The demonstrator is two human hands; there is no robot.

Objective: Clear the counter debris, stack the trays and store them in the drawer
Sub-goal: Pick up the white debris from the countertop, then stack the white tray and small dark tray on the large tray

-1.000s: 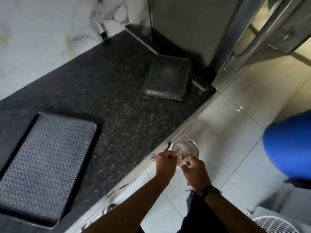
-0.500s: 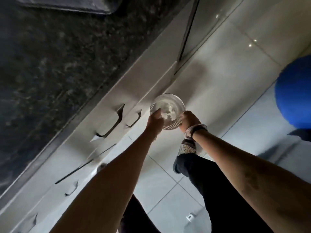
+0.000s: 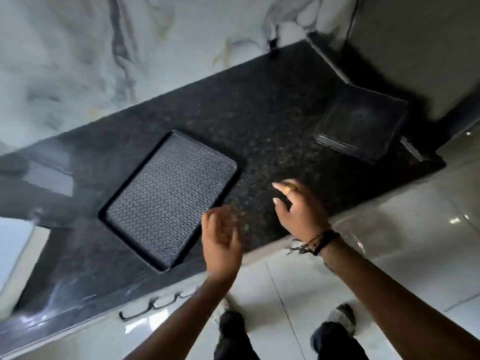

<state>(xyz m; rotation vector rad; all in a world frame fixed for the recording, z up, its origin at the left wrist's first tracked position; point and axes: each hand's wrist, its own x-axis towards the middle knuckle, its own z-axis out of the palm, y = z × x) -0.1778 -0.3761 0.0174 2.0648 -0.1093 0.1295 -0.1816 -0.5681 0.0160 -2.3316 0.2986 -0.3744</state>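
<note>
A large dark tray (image 3: 170, 197) with a textured surface lies on the black speckled counter (image 3: 259, 131), left of centre. A smaller dark tray (image 3: 361, 123) sits at the counter's far right, close to a grey appliance. My left hand (image 3: 220, 242) hovers open over the counter's front edge, just right of the large tray's near corner. My right hand (image 3: 298, 209) is open above the bare counter between the two trays, with a ring on one finger and a dark band at the wrist. Both hands hold nothing. A faint curved glass rim (image 3: 357, 241) shows behind my right wrist.
A marble wall (image 3: 130, 48) backs the counter. A grey appliance (image 3: 415, 48) stands at the far right end. Drawer fronts with cut-out handles (image 3: 155, 305) run below the counter edge. Glossy floor tiles (image 3: 389, 268) and my feet are below.
Both hands held a clear glass bowl low by the drawers; now they are raised, open and without it, over the counter. The view has swung back up to the counter and trays.
</note>
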